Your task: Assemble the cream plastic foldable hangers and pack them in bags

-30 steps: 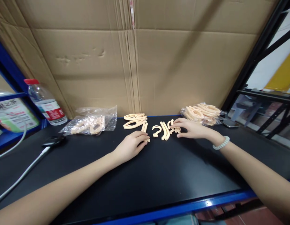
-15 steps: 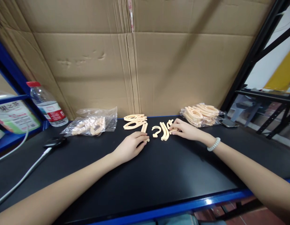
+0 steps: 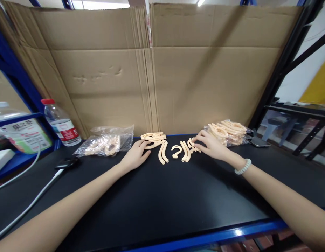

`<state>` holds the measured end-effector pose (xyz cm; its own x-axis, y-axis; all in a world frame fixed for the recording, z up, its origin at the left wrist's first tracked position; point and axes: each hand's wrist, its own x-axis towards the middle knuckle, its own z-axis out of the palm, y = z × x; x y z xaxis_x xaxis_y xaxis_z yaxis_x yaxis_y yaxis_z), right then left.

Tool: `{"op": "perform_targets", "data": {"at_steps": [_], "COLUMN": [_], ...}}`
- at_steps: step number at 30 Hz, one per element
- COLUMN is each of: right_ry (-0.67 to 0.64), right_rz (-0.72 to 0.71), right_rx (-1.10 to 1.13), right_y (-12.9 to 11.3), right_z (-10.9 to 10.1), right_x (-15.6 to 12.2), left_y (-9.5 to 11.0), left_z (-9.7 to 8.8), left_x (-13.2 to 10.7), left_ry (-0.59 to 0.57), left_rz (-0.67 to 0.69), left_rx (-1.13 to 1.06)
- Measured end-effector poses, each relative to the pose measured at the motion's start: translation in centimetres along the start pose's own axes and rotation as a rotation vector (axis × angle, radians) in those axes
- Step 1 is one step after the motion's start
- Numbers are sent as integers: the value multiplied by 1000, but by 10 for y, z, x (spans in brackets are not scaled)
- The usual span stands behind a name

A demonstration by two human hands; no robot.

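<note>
My left hand (image 3: pixel 135 154) lies beside a stack of cream oval plastic loops (image 3: pixel 153 136), fingers stretched out and fingertips at the near loop's left edge. To its right rests a pair of curved cream plastic bars (image 3: pixel 163 152). A cream hook (image 3: pixel 176 152) lies in the middle, then a second curved pair (image 3: pixel 185 151). My right hand (image 3: pixel 211 144), a pale beaded bracelet on its wrist, has its fingers closed in a pinch at a cluster of small cream plastic pieces (image 3: pixel 192 145). The fingers partly hide that cluster.
A clear bag of cream parts (image 3: pixel 106 141) lies at left, another bag (image 3: pixel 229 132) at right beside a phone (image 3: pixel 258 141). A water bottle (image 3: pixel 63 127) stands far left. A white cable runs to a black device (image 3: pixel 66 163). Cardboard (image 3: pixel 110 77) walls the back.
My left hand has left the left pair of curved bars and moved left to the oval loops. My right hand stays at the small pieces. The camera view has tilted up slightly.
</note>
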<state>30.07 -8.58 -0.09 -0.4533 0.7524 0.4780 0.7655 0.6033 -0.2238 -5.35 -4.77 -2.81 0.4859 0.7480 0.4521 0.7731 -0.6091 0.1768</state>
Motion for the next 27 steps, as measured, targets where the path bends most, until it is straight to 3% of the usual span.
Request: {"op": "perform_targets", "data": {"at_steps": [10, 20, 23, 27], "right_ry": [29, 152, 152, 25], "right_rz": [-7, 33, 113, 390], "right_rx": [12, 137, 282, 775], "right_y": [2, -14, -25, -54], "right_z": [2, 0, 5, 9], "right_x": [0, -1, -2, -4], "left_y": [-12, -5, 6, 39], "left_z": [1, -2, -6, -12], "left_x": [7, 3, 2, -5], "left_ry": [-12, 174, 237, 293], "left_rz": [-21, -101, -104, -40], "left_rx": [-6, -38, -64, -112]}}
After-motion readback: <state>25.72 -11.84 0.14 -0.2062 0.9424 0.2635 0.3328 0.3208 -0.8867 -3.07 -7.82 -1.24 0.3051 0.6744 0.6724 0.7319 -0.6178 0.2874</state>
